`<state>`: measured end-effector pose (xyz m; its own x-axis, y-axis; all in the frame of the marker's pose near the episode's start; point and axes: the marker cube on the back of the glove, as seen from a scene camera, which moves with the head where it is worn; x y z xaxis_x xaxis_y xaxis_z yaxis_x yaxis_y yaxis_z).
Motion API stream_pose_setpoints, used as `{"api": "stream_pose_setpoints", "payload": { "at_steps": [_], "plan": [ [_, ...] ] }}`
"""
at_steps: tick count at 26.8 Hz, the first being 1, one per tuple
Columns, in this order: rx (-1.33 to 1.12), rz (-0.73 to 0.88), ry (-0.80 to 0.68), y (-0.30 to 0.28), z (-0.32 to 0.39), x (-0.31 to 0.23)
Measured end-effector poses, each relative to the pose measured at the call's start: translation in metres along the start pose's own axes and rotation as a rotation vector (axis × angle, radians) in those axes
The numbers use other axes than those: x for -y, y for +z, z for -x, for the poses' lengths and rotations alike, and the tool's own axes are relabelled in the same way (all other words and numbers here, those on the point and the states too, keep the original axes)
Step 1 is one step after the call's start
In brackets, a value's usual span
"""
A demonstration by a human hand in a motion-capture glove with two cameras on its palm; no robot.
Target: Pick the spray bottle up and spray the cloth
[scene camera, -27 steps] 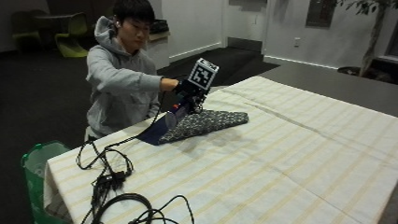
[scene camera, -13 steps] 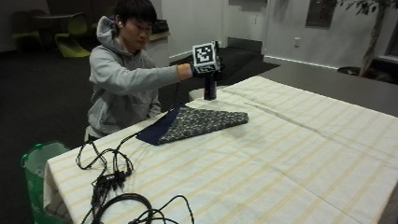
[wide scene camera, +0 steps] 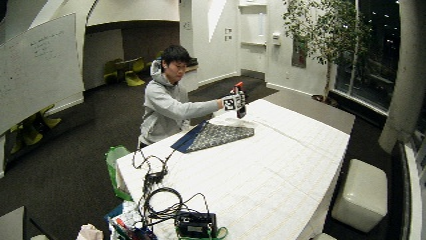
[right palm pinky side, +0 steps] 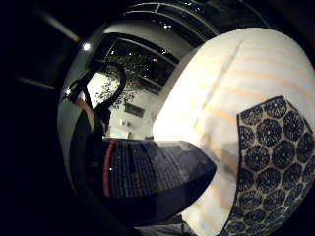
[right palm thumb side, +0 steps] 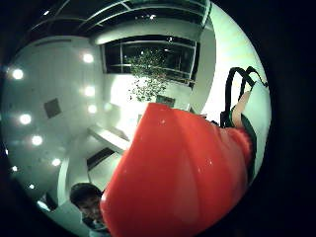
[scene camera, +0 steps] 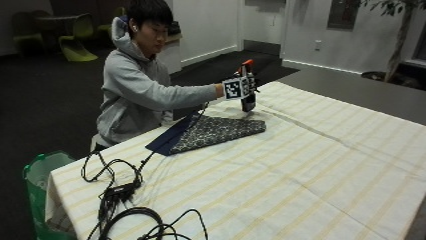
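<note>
The spray bottle [right palm pinky side: 147,172] label's print is too small to read.

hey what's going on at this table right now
A person seated at the table holds a dark spray bottle with an orange top upright in their gloved right hand, lifted off the striped tablecloth. A folded patterned cloth lies flat on the tablecloth just below and in front of the bottle.

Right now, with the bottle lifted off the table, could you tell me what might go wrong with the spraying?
The spray bottle, gripped by the gloved right hand, is held beyond the far edge of the cloth rather than over it, so spray might land on the striped tablecloth instead. The outside view does not show which way the nozzle faces, so a spray from here could miss the cloth.
</note>
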<state>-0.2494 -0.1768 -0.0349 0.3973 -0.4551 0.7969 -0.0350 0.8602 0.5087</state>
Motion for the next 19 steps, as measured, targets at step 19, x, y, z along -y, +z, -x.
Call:
{"api": "stream_pose_setpoints", "payload": {
  "at_steps": [19],
  "plan": [
    [-0.209, 0.386, -0.031, -0.069, -0.033, -0.055]
  ]
}}
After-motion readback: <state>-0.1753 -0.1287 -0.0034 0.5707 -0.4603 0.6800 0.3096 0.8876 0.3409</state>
